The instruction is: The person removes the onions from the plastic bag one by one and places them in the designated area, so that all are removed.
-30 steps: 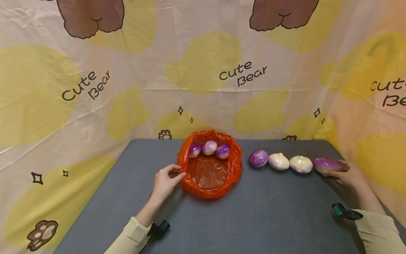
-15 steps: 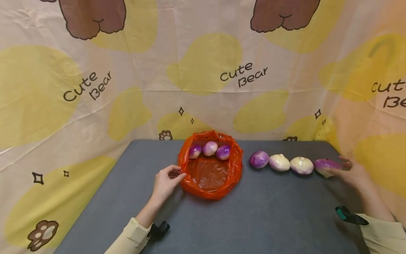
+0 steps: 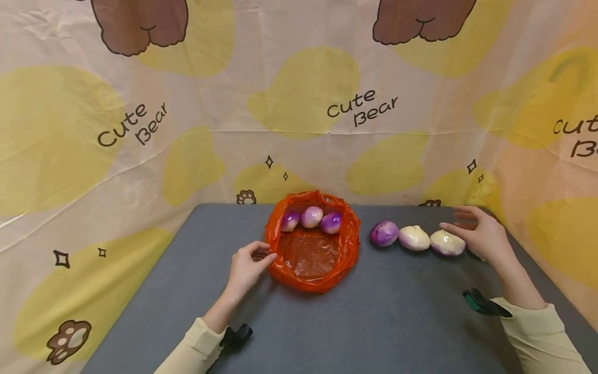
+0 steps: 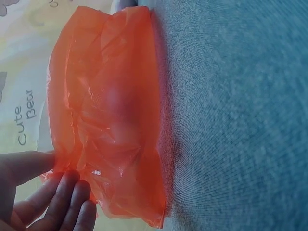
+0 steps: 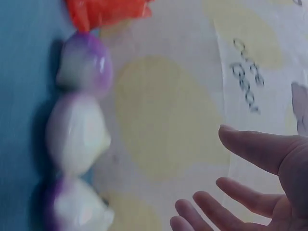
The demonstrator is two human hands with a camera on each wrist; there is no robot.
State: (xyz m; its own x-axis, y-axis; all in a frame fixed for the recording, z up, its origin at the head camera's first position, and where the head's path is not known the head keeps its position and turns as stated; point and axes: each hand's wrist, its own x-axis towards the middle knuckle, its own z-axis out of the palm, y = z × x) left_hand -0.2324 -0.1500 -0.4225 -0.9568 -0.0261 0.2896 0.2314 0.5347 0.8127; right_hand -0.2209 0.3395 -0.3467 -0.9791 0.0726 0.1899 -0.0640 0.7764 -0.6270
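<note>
Fingers (image 4: pixel 63 196) of the left hand (image 3: pixel 247 267) pinch the orange bag (image 3: pixel 350 236) at frame centre, 3 onions (image 3: pixel 311 216) inside. Right of it, 4 more onions (image 3: pixel 414 238) form a row. Far right, the right hand (image 3: pixel 488 236) has come off the end onion (image 3: pixel 475 255) — fingers apart, nothing held — leaving all 4 unbagged.

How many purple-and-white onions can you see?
7: three onions inside the orange bag, three in a row right of it, one mostly hidden behind the right hand. The bag may hide more.
</note>
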